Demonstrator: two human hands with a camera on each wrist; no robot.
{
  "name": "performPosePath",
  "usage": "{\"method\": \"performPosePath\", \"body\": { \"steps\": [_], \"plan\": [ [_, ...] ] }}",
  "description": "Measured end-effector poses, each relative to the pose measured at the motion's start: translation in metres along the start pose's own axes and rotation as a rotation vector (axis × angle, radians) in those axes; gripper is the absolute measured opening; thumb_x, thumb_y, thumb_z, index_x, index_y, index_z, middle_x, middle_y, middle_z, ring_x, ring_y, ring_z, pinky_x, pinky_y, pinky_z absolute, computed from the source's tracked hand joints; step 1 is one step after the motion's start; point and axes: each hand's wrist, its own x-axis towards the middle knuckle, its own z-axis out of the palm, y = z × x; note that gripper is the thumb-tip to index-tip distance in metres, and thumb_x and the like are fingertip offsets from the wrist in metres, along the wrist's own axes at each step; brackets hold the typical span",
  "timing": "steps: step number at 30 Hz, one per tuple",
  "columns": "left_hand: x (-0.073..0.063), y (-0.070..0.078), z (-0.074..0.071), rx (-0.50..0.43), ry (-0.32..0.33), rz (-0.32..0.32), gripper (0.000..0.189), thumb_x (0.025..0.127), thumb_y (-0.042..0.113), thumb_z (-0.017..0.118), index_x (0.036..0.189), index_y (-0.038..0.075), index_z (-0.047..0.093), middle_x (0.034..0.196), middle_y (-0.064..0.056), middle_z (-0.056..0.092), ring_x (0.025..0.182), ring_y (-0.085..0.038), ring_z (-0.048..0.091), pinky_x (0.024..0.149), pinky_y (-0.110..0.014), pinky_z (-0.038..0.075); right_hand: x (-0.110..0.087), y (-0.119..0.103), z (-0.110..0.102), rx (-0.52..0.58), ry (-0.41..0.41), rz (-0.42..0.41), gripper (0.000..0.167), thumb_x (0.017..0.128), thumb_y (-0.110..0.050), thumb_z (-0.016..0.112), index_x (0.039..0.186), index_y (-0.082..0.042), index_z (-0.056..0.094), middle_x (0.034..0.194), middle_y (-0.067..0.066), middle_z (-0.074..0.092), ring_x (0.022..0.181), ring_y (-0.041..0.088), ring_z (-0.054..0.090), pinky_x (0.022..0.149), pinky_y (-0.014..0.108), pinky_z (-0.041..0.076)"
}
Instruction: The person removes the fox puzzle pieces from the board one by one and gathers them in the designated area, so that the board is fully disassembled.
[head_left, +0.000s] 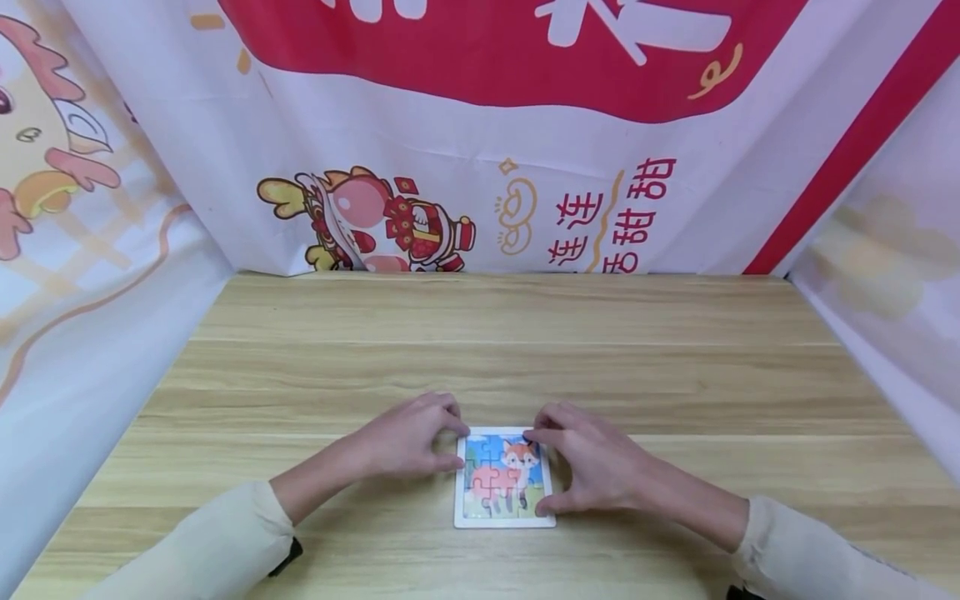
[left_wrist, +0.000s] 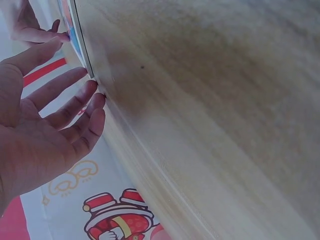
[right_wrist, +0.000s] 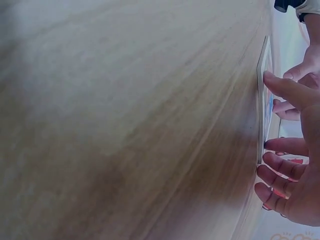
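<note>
A small jigsaw puzzle in a white-bordered tray lies flat on the wooden table, its pieces fitted into a picture of an orange fox-like animal. At its left edge, my left hand touches the border with thumb and index finger spread apart. My right hand spans the right side, index fingertip by the top right corner and thumb on the lower right part. In the left wrist view, the fingers of the left hand look loosely extended. The right wrist view shows the right hand beside the tray's thin edge.
The wooden table runs back to a white and red printed cloth. Similar cloth hangs along the left side and the right side.
</note>
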Motion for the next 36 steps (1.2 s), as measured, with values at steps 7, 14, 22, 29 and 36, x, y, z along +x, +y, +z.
{"method": "performPosePath", "body": {
  "steps": [7,14,22,29,36],
  "plan": [
    [0.0001,0.0007,-0.0012,0.002,-0.003,0.007,0.036,0.087,0.022,0.083,0.117,0.004,0.076,0.115,-0.002,0.065,0.109,-0.02,0.059,0.095,-0.043,0.053,0.0005,-0.0013,-0.0018,-0.007,-0.011,0.005,0.086,0.068,-0.059,0.091,0.13,-0.003,0.07,0.123,0.004,0.062,0.108,0.016,0.056,0.095,0.039,0.054],
    [0.0003,0.0011,-0.001,0.011,-0.003,0.004,0.035,0.087,0.022,0.083,0.116,0.004,0.076,0.115,-0.002,0.064,0.11,-0.02,0.058,0.096,-0.043,0.052,-0.0001,-0.0019,-0.0035,-0.019,-0.028,0.005,0.088,0.066,-0.059,0.091,0.13,-0.004,0.07,0.124,0.005,0.061,0.112,0.019,0.057,0.099,0.043,0.053],
    [0.0008,0.0007,-0.0006,0.001,-0.004,0.0,0.03,0.088,0.022,0.083,0.113,0.006,0.078,0.115,-0.002,0.064,0.111,-0.022,0.059,0.098,-0.045,0.052,0.0004,-0.0019,-0.0043,-0.018,-0.036,0.017,0.087,0.065,-0.059,0.091,0.13,-0.006,0.071,0.124,0.003,0.061,0.112,0.018,0.056,0.099,0.044,0.052],
    [0.0009,0.0,-0.0009,-0.029,-0.01,-0.006,0.029,0.088,0.021,0.083,0.113,0.007,0.078,0.113,0.0,0.063,0.108,-0.02,0.059,0.097,-0.045,0.052,0.0005,-0.0026,-0.0038,-0.026,-0.022,0.025,0.086,0.065,-0.061,0.09,0.129,-0.007,0.072,0.123,0.003,0.062,0.113,0.021,0.056,0.099,0.047,0.05],
    [0.0019,-0.0003,-0.0009,-0.068,-0.017,-0.013,0.029,0.087,0.019,0.083,0.113,0.006,0.077,0.112,-0.001,0.061,0.105,-0.019,0.058,0.096,-0.043,0.052,0.0025,-0.0032,-0.0047,-0.016,-0.04,0.039,0.085,0.065,-0.06,0.091,0.129,-0.007,0.071,0.123,0.003,0.062,0.113,0.02,0.056,0.098,0.046,0.05]
  ]
}}
